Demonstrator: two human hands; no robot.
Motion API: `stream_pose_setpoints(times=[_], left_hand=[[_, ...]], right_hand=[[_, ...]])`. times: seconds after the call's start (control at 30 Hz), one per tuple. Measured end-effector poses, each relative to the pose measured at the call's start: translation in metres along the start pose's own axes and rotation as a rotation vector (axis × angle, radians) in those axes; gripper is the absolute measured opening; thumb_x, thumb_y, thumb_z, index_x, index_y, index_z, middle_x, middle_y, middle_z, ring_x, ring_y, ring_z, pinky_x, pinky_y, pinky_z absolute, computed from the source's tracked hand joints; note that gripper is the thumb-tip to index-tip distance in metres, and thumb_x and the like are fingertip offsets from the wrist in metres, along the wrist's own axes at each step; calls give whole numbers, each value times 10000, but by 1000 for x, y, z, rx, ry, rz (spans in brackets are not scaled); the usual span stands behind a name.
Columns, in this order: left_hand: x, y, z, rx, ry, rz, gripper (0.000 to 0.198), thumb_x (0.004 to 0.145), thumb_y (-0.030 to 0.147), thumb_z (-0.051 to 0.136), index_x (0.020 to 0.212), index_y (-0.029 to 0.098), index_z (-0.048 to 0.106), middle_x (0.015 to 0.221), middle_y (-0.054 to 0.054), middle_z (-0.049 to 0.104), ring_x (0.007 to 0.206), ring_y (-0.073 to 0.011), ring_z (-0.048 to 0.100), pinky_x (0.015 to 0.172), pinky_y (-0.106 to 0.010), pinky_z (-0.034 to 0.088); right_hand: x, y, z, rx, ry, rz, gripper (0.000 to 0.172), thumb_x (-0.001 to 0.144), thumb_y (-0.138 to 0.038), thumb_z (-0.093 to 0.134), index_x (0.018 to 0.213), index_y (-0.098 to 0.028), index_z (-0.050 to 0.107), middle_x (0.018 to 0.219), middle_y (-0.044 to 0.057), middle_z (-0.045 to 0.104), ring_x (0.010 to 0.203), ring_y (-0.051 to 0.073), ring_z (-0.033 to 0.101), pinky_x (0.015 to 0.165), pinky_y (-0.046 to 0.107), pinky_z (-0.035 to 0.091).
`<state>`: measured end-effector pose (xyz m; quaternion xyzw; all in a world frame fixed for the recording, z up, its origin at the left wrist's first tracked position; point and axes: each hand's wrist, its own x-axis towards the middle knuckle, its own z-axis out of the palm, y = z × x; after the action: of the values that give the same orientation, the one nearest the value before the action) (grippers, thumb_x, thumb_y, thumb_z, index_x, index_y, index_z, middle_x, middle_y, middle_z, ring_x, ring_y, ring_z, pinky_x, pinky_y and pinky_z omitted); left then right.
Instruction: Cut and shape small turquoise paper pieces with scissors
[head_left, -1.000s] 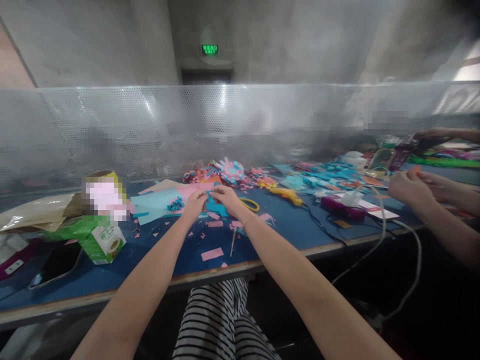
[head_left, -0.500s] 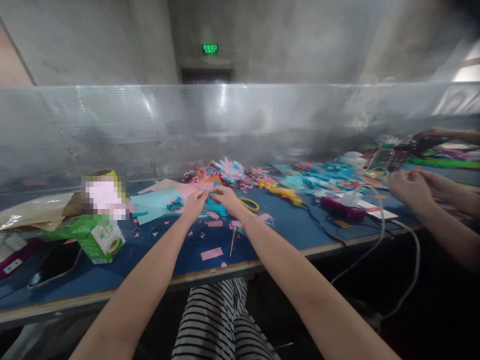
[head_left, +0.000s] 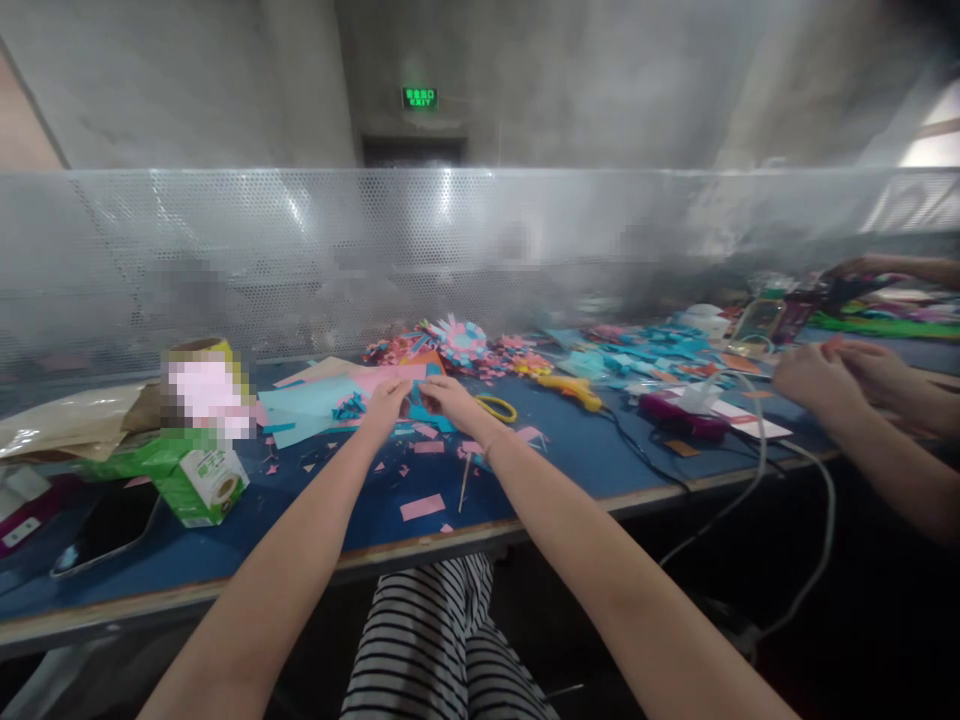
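Observation:
My left hand (head_left: pixel 386 408) and my right hand (head_left: pixel 448 402) are close together over the table, with fingertips pinched. Between them is a small blue paper piece (head_left: pixel 415 398), partly hidden by the fingers. Just left of my left hand, a little cluster of curled dark-blue paper bits (head_left: pixel 348 406) rests on a light-blue paper sheet (head_left: pixel 296 415). A pink sheet (head_left: pixel 371 377) lies behind the hands. The yellow loop handle (head_left: pixel 500 408) of what looks like scissors shows beside my right wrist. Pink paper scraps (head_left: pixel 422 507) are scattered in front.
A yellow glue gun (head_left: pixel 566 387) with a black cord lies to the right. Paper flowers (head_left: pixel 461 342) and blue cut paper (head_left: pixel 652 350) are heaped behind. At left are a green box (head_left: pixel 202 480) and a phone (head_left: pixel 109 525). Another person's hands (head_left: pixel 821 380) work at right.
My hands have drawn slightly apart, and more of the blue paper piece shows between the fingertips. The other person's hands at right have shifted slightly.

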<state>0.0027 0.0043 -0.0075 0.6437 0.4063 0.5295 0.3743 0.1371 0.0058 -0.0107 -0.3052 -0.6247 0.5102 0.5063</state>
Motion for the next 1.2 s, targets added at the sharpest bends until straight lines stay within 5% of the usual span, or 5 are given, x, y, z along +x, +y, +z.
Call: stream_pose_setpoints(times=[0.3,0.77,1.03,1.2], left_hand=[[-5,5,3,-22,-38,-67,255,626,393,579,561,170,473,362,58,391,339,-74,370,370,-206,277],[-7,0,6,-28,-143,-158,211,582,324,621,573,151,501,575,6,584,391,-65,438,406,-211,337],[-3,1,6,-193,-13,-228,224,519,263,666,633,155,506,539,32,564,350,-47,395,381,-196,308],[-4,8,5,-283,19,-290,219,486,224,672,611,151,507,504,39,547,341,-44,391,374,-188,292]], right_hand=[[-6,-5,1,-93,-72,-42,237,629,-335,542,515,-173,412,426,-67,393,418,53,352,442,212,249],[3,1,-12,-250,124,-142,187,616,-335,550,586,-158,497,507,-58,425,461,55,373,477,216,308],[3,-3,-16,-125,117,-150,215,594,-202,493,781,-174,595,747,6,593,630,97,518,551,224,414],[0,-6,-19,-209,68,-225,194,574,-164,506,742,-159,603,714,7,596,622,101,523,587,243,430]])
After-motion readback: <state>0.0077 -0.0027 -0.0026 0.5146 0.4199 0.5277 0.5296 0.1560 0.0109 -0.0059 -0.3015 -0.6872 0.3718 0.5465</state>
